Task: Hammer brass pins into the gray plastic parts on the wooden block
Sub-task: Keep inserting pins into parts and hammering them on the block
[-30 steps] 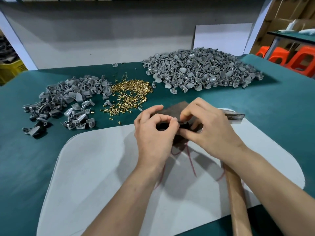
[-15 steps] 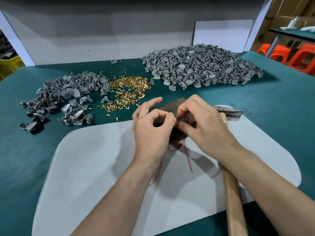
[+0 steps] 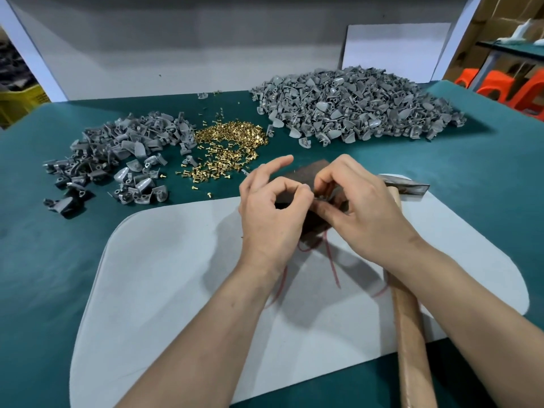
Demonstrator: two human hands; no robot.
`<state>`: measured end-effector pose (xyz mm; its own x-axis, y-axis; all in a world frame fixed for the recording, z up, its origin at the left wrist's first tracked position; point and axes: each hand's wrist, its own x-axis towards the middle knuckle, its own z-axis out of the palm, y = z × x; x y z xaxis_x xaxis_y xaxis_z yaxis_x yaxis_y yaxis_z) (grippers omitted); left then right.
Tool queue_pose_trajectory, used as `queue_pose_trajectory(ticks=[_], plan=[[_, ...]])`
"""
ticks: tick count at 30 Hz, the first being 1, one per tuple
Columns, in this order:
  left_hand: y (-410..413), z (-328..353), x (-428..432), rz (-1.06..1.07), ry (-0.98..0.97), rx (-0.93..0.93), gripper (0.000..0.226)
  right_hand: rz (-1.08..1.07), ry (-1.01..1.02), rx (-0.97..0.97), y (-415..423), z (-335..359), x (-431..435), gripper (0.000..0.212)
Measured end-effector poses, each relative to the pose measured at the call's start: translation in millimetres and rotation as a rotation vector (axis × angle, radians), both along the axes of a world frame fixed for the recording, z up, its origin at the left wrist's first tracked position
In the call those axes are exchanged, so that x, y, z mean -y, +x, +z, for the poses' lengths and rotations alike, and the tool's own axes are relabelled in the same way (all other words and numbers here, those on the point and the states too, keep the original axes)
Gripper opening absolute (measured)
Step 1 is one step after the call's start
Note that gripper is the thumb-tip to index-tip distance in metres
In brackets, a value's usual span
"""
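L hand point(image 3: 270, 222) & R hand point(image 3: 365, 216) are pinching a small gray part point(image 3: 322, 198) w/ tight fingers on the wooden block point(image 3: 303, 172), mid frame. Hammer point(image 3: 409, 334) is lying under the R wrist, handle pointing to lower right, so R hand is sitting nearer.

The person's left hand point(image 3: 270, 222) and right hand point(image 3: 365, 219) are bare, and the left forearm point(image 3: 206, 334) and right forearm point(image 3: 471, 307) are bare as far up as shows, knuckles and wrist bones standing out plainly.
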<state>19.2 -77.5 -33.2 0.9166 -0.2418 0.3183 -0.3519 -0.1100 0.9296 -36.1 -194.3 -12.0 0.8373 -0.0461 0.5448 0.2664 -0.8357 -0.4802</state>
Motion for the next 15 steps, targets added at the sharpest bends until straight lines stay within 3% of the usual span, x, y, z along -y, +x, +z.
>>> queue_pose_trajectory(ticks=[3, 15], plan=[[-0.3, -0.3, 0.0, 0.001, 0.003, 0.017, 0.014, -0.039, -0.016, 0.021, -0.7, -0.7, -2.2, 0.019], [2.2, -4.1, 0.4, 0.007, 0.005, 0.038, 0.029, -0.023, 0.021, 0.01, 0.0, 0.4, 1.2, 0.015]])
